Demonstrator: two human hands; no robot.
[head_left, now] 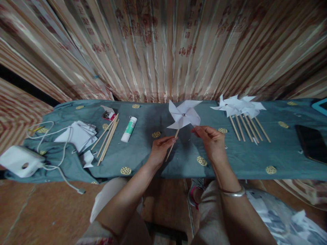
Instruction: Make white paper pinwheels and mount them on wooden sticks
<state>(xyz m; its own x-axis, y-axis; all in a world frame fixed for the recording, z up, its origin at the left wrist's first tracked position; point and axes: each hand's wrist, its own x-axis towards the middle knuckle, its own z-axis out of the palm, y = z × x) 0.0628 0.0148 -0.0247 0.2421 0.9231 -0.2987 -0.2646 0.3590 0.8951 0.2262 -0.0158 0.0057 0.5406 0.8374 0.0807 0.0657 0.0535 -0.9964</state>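
A white paper pinwheel (184, 115) with a silver pin at its centre is held up over the middle of the table. My left hand (163, 149) is closed round its thin wooden stick, just below the blades. At the lower right blade, the curled fingers of my right hand (211, 139) pinch the paper's edge. Several finished pinwheels (240, 107) lie overlapping to the right, their sticks pointing towards me. Left of my hands are a glue stick (129, 129), loose wooden sticks (108, 141), a small open red box (109, 114) and a stack of cut white paper (79, 135).
A green-grey cloth (153, 166) with yellow motifs covers the narrow table. A white charger-like block (21, 161) with cables sits at the left end. A dark phone (311, 143) lies far right. Patterned curtains (153, 51) hang behind; a bag of paper scraps (286, 217) stands below right.
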